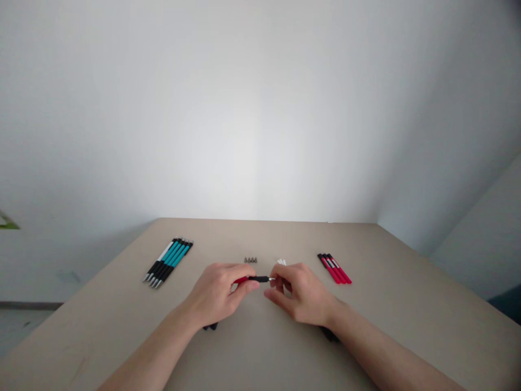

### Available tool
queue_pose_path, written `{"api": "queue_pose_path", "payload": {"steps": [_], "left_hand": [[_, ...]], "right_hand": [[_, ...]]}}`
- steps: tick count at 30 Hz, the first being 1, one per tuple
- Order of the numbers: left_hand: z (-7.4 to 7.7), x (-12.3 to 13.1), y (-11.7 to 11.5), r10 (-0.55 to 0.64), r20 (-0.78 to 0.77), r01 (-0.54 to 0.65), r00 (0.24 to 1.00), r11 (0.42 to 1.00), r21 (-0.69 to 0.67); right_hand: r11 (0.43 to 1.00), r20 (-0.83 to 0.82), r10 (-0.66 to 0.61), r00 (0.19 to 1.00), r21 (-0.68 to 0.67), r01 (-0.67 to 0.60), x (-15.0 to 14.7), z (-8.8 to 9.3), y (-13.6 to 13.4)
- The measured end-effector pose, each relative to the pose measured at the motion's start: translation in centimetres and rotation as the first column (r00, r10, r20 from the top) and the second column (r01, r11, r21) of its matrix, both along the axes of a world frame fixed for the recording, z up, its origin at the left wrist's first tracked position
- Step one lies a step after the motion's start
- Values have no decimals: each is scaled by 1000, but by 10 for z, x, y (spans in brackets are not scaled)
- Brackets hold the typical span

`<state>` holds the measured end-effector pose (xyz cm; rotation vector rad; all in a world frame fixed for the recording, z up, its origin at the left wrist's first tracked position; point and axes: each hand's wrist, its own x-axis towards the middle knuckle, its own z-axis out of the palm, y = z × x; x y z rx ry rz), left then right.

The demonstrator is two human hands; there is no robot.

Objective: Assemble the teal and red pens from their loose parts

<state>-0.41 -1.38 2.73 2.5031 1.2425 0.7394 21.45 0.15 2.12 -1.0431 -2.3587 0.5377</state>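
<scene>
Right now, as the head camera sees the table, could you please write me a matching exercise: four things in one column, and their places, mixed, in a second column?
Things
1. row of slim teal-and-black pens
2. small grey metal tips
3. group of slim red-and-black pens
4. single red-and-black pen with a silver point

Places
A. held between the left hand and the right hand
B. on the right part of the beige table
C. on the left part of the table
D. in the middle, just beyond the hands

Pairs: 1-C, 2-D, 3-B, 4-A
</scene>
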Motion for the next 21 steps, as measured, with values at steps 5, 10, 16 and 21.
{"api": "queue_pose_path", "payload": {"steps": [5,10,16,21], "left_hand": [[2,-2,-6,19,17,-18,1000,1000,-22],[3,-6,-9,97,50,-95,994,995,-36],[-3,-6,2,384,55,-383,922,924,-24],[-12,-7,13,435,31,-434,900,900,-36]], "right_hand": [[977,-79,-166,983,125,175,9,-3,9],[960,-55,-231,971,148,237,14,-10,14],[980,-1,-139,990,140,138,9,-11,11],[982,21,-130,991,144,126,7,-12,11]]}}
